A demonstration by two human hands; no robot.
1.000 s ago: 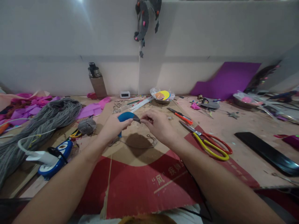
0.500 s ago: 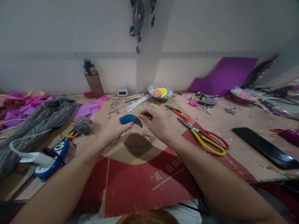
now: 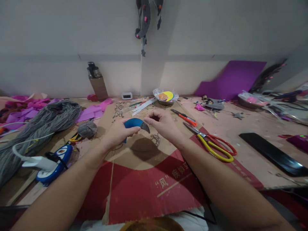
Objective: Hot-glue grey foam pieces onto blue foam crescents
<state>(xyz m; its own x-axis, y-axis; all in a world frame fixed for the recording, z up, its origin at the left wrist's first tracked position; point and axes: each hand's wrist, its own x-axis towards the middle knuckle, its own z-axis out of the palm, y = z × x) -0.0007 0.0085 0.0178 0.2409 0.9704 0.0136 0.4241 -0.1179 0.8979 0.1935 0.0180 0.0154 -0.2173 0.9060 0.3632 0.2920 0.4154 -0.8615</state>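
Observation:
A blue crescent-shaped piece (image 3: 132, 123) is pinched between thumb and fingers of my left hand (image 3: 117, 133), raised over the cardboard. Its right end is wrapped in dark grey yarn (image 3: 145, 127). My right hand (image 3: 161, 125) is closed in a pinch just beside this wrapped tip; the strand between its fingers is barely visible. Loose loops of grey yarn (image 3: 156, 139) show just below my right hand. Under both hands lies the tan and red cardboard (image 3: 139, 179), with the shadow of my hands on it.
Red-and-yellow-handled scissors (image 3: 211, 144) and an orange cutter (image 3: 184, 117) lie to the right, with a black phone-like slab (image 3: 271, 153) farther off. A grey yarn ball (image 3: 87, 129), a yarn hank (image 3: 55, 117) and a blue power strip (image 3: 55, 163) occupy the left. A dish (image 3: 166, 97) stands behind.
My right hand has shifted slightly right, and more of the crescent's grey-wrapped tip shows. My left hand keeps its hold on the crescent. The whole view has moved slightly.

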